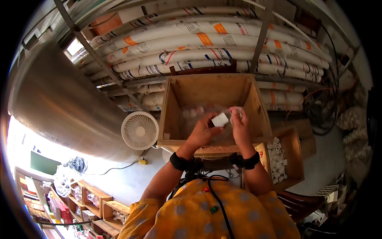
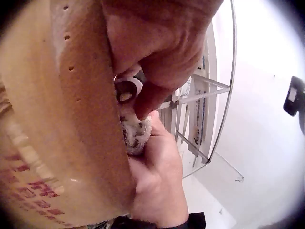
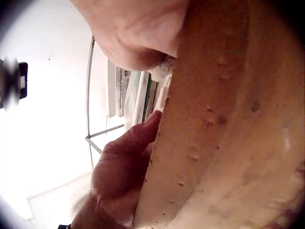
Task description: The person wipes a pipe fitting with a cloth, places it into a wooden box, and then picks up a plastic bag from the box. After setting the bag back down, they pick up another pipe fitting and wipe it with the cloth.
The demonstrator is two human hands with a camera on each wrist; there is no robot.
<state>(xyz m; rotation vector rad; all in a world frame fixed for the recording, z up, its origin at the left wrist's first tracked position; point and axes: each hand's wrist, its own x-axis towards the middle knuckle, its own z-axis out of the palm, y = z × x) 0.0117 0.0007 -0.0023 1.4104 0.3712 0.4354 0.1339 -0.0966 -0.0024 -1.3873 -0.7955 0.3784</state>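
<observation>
Over the wooden box (image 1: 213, 144), my left hand (image 1: 203, 131) (image 2: 159, 47) (image 3: 121, 174) grips a white plastic fitting (image 1: 220, 120) (image 2: 131, 88) between thumb and fingers. A round opening in the fitting faces the left wrist camera. Close on its right, my right hand (image 1: 241, 129) (image 2: 159, 179) (image 3: 138, 33) pinches a small, rough whitish piece (image 2: 137, 136) (image 3: 163, 70), perhaps a cloth. In the left wrist view the piece lies right beside the fitting; whether they touch is unclear. The box wall hides part of both hands in the wrist views.
Clear plastic with small pieces (image 1: 195, 112) lies in the box. A white fan (image 1: 139, 130) stands left of it, and a crate of white fittings (image 1: 277, 159) stands at the right. Long wrapped pipes (image 1: 191, 42) lie on a rack behind. More wooden boxes (image 1: 93, 195) are at lower left.
</observation>
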